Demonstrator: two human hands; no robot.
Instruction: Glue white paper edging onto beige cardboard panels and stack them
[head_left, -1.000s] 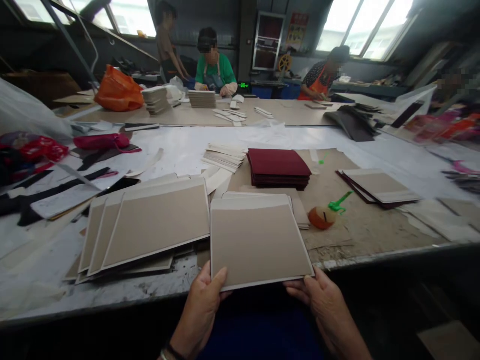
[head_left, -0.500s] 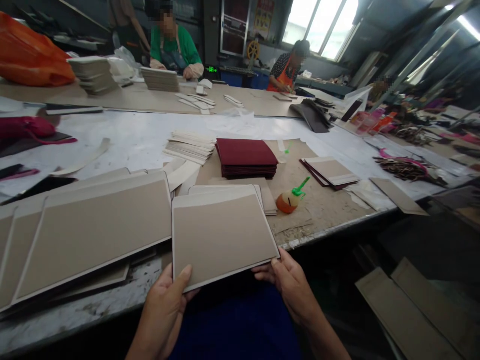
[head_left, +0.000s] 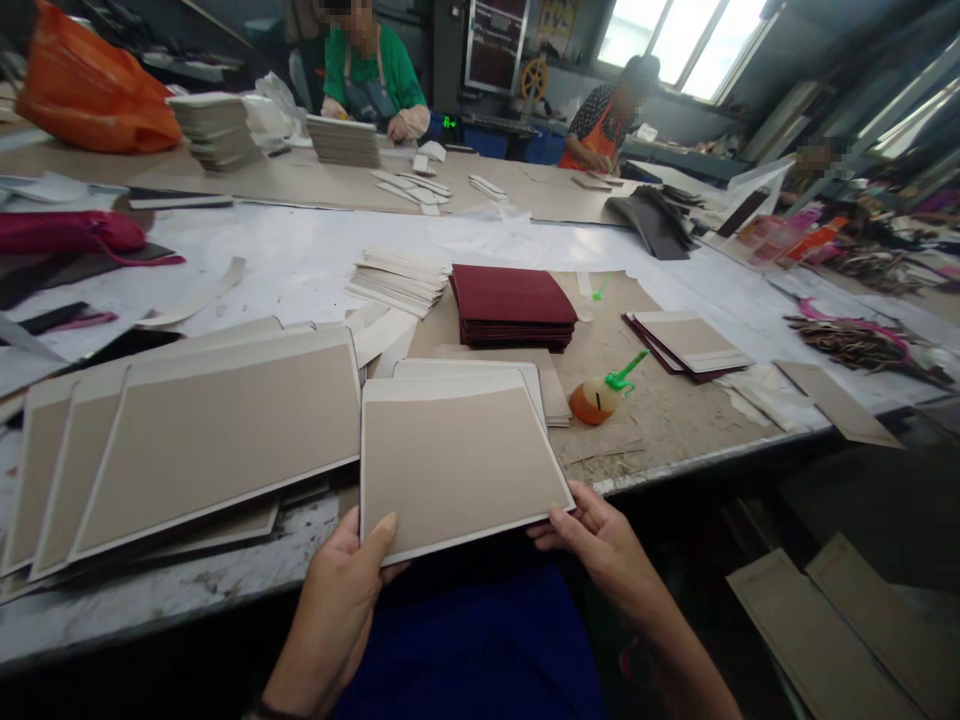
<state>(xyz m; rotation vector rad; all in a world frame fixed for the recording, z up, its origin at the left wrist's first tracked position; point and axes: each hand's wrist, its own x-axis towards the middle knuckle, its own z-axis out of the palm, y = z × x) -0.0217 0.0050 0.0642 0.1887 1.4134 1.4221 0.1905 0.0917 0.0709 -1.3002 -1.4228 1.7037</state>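
Note:
Between both hands I hold a flat beige panel [head_left: 457,465] with pale edging, tilted over the table's front edge. My left hand [head_left: 352,570] grips its lower left corner, thumb on top and fingers underneath. At the lower right corner, my right hand [head_left: 589,530] pinches it with the thumb above. Behind this panel lie similar light boards [head_left: 551,385], partly covered by it. Larger beige panels [head_left: 232,440] are fanned out to the left. A stack of dark red panels [head_left: 514,305] stands beyond, and a squat bottle of amber liquid with a green nozzle [head_left: 596,400] is on the right.
White strips [head_left: 397,280] are piled beside the red stack. Farther right lie a beige panel on red ones [head_left: 690,340] and a bundle of dark strips [head_left: 855,335]. Two co-workers are across the table, one in green [head_left: 390,70]. Boards [head_left: 832,620] sit low at right.
The whole view has shifted, so the table and things on it appear farther right and slightly higher. Both hands keep the same grip on the panel.

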